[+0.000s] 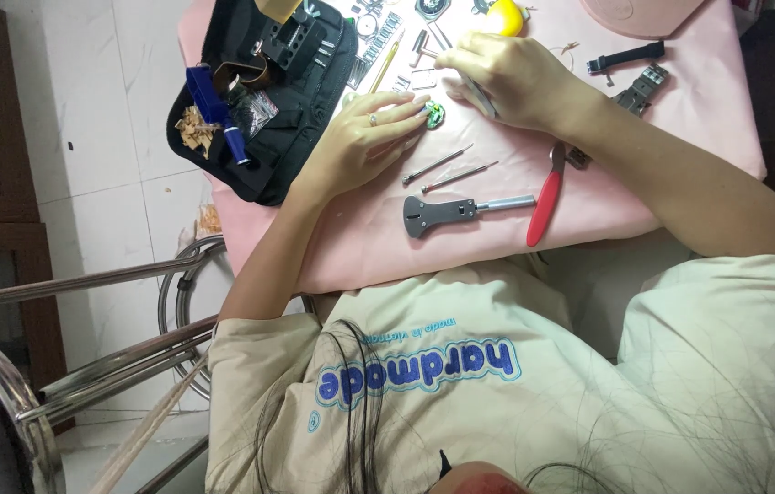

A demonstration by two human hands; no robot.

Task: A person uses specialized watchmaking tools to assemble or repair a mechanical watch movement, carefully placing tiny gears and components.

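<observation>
Between our two hands, on the pink cloth, lies a small round green-faced watch piece. We take it as our landmark. Our left hand lies flat and loose beside it, fingers stretched out, the fingertips touching its near edge and pinning it rather than closing around it; a ring sits on one finger. Our right hand hovers just beyond the piece, fingers curled around a thin metal tool whose tip we cannot make out clearly against the piece.

Just nearer to us than the watch piece lie two slim screwdrivers, side by side and slightly angled. Nearer still rests a grey case-opener wrench with a metal shaft. Beside that, off toward our right arm, lie red-handled pliers. On the other side of the watch piece sits an open black tool pouch holding a blue-handled tool. Beyond our right hand we see a black watch strap and a yellow round object.
</observation>
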